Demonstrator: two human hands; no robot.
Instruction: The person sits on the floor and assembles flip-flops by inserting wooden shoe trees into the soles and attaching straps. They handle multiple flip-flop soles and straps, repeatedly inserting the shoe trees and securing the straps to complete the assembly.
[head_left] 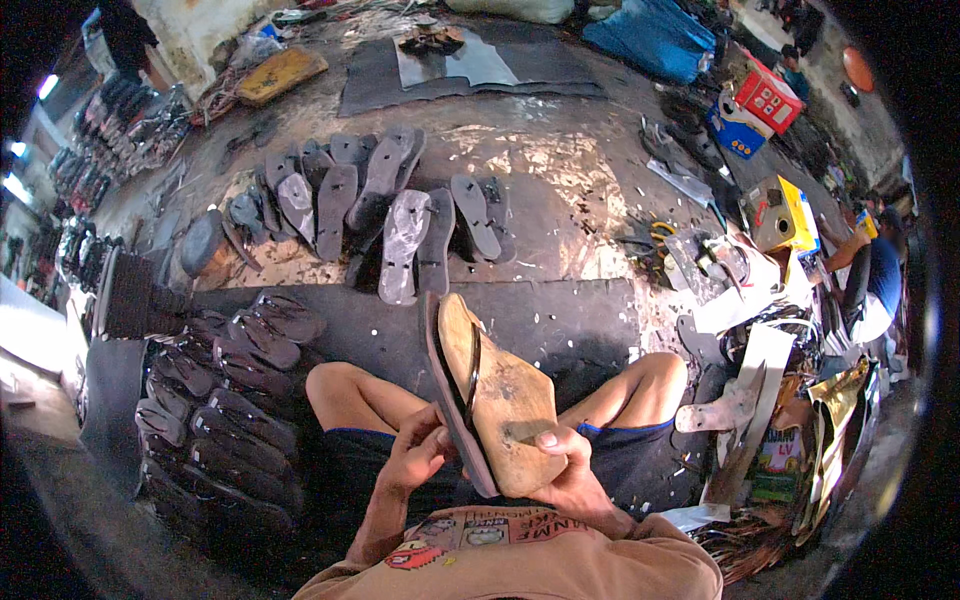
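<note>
My left hand [416, 455] pinches the flip-flop [449, 390] sole's edge, right hand [568, 468] grips the wooden shoe last [520, 395] under its strap [474, 372], both over my lap [352, 458], soles [404, 240] near the dark mat [560, 320]'s far edge.

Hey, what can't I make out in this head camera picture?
In the head view:
Right hand: partly hidden behind the wooden form.
Sandal: top face mostly hidden by the form.
Co-worker, far right: handwork too small to tell.
Stacked footwear, far left: too small, blurred to count.
</note>
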